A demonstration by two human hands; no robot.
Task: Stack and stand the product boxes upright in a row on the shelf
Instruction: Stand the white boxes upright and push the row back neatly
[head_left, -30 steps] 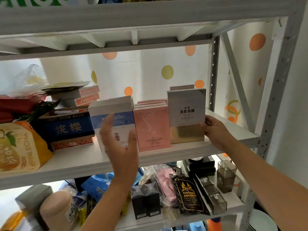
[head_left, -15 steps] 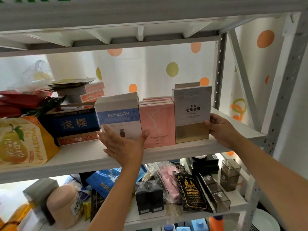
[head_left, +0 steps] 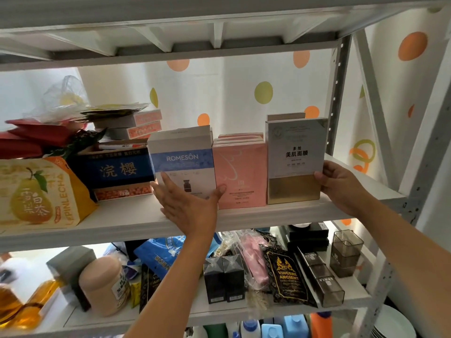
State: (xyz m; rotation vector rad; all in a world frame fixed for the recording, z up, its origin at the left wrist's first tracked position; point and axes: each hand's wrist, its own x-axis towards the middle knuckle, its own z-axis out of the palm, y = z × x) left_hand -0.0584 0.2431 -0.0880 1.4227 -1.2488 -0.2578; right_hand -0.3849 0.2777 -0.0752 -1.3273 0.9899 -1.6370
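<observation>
Boxes stand three across at the front of the middle shelf (head_left: 122,230), and the person has a hand at each end of that row.

At the far left of the board, one yellow pear bag (head_left: 36,191) leans near the front edge, with red packets (head_left: 31,140) heaped behind it. Next comes one dark blue box (head_left: 117,169), lying flat on one orange-dotted box (head_left: 122,192). Farther back, two flat orange-ended boxes (head_left: 136,124) lie one on the other.

Then the upright row begins. One ROMESÔN box (head_left: 181,152), white with a blue band, stands first. The left hand (head_left: 188,206) lies flat against its lower front, fingers straight and spread, the thumb reaching toward the neighbour. That neighbour is a pink box (head_left: 240,172), upright and touching the ROMESÔN box. Top edges of more pink boxes show behind it, at least three, though I cannot count them surely. Touching its right side stands one grey and gold box (head_left: 295,152), taller than the others, with the top of one more box (head_left: 285,116) showing behind it. The right hand (head_left: 341,186) grips this box's right edge, thumb on the front and fingers curled round the side.

On the shelf below, going the same way, I count one beige canister (head_left: 102,286), two small black boxes (head_left: 224,279) side by side, and one black pouch (head_left: 288,279).
</observation>
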